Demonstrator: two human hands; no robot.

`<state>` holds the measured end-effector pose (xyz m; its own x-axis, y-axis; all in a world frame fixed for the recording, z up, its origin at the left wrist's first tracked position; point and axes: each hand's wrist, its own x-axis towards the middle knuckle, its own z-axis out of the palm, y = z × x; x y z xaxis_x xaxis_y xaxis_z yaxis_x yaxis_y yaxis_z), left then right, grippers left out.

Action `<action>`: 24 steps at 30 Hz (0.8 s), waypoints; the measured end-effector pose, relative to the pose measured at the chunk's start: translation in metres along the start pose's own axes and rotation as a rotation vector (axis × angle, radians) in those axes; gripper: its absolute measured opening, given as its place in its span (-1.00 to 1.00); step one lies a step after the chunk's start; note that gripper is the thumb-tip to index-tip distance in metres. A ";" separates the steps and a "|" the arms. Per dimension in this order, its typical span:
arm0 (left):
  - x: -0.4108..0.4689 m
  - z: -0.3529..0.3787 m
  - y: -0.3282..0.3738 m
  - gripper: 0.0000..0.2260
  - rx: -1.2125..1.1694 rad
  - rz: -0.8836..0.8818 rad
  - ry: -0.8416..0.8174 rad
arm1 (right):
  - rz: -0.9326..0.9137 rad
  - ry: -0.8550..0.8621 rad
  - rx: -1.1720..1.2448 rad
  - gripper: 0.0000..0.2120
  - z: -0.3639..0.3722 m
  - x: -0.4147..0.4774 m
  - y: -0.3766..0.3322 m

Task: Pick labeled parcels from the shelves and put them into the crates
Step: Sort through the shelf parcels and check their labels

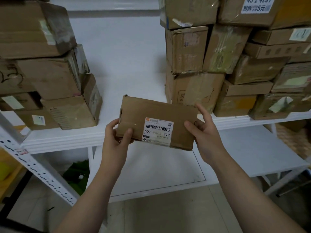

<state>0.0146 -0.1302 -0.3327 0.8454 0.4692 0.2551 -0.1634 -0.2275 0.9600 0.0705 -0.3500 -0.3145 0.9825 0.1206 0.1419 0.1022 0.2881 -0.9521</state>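
A flat brown cardboard parcel [151, 113] with a white barcode label reading 507-P802 is held in the air just in front of the white shelf edge [64, 140]. My left hand [116, 140] grips its near left corner, thumb on top. My right hand [205, 132] holds its right end, thumb on the top face and fingers spread behind the far edge. No crate is in view.
Stacked cardboard boxes [50, 78] fill the shelf on the left, and a taller stack of boxes [218, 64] fills the right. Between them lies a bare gap of shelf. A lower white shelf board [252, 157] and a perforated upright [42, 174] stand below.
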 end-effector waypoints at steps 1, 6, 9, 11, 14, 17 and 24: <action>-0.002 0.001 0.002 -0.69 -0.030 -0.001 0.019 | -0.011 0.025 -0.006 -0.46 0.001 0.000 0.000; -0.005 0.003 0.005 -0.71 -0.064 -0.003 0.059 | -0.086 0.132 -0.044 -0.50 0.006 0.002 0.003; -0.004 0.000 0.006 -0.72 -0.076 -0.010 0.085 | -0.139 0.077 -0.122 -0.57 0.008 0.001 0.005; 0.000 -0.002 0.007 -0.71 -0.081 -0.029 0.102 | -0.186 -0.002 -0.257 -0.62 0.007 0.000 0.007; 0.009 -0.009 0.006 -0.65 -0.111 -0.099 0.156 | -0.163 -0.193 -0.347 -0.62 0.004 -0.004 0.006; 0.018 -0.018 0.003 -0.60 -0.147 -0.141 0.224 | -0.091 -0.333 -0.381 -0.56 0.005 -0.009 0.006; 0.008 -0.028 -0.003 -0.70 0.554 0.231 -0.195 | -0.198 -0.136 -0.770 -0.43 0.055 0.004 0.036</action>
<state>0.0082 -0.1019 -0.3305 0.9055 0.2033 0.3726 -0.1088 -0.7373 0.6668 0.0696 -0.2873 -0.3334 0.9126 0.2642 0.3119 0.3994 -0.4133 -0.8183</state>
